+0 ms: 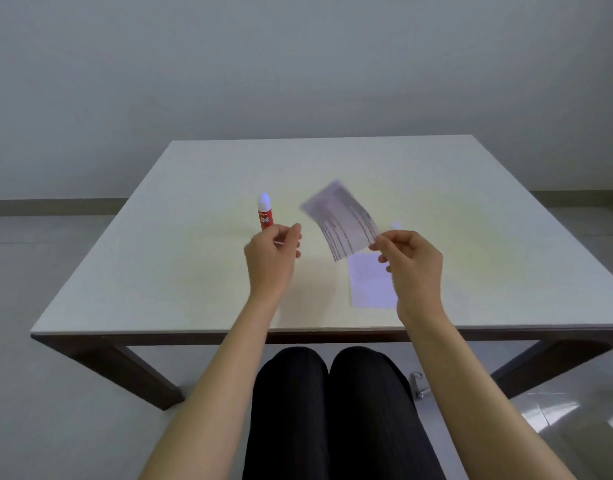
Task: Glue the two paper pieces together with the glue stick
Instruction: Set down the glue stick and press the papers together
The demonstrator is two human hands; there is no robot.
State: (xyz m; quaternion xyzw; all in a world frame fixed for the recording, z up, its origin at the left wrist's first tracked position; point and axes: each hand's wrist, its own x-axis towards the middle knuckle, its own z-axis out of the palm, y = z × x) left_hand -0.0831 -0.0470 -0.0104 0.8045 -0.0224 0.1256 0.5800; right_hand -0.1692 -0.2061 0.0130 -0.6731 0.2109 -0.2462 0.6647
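My left hand (272,256) grips the lower end of a red glue stick (264,211) and holds it upright above the table, its white tip showing on top. My right hand (410,261) pinches one corner of a printed paper piece (343,220), which is lifted off the table, curved and blurred. A second paper piece (369,282), plain white, lies flat on the table under my right hand, partly hidden by it. A small white object (397,225), perhaps the glue stick's cap, stands just behind my right hand.
The pale square table (194,271) has dark wooden legs and its front edge runs just above my knees. A small metal object (417,384) lies on the floor under the table at the right.
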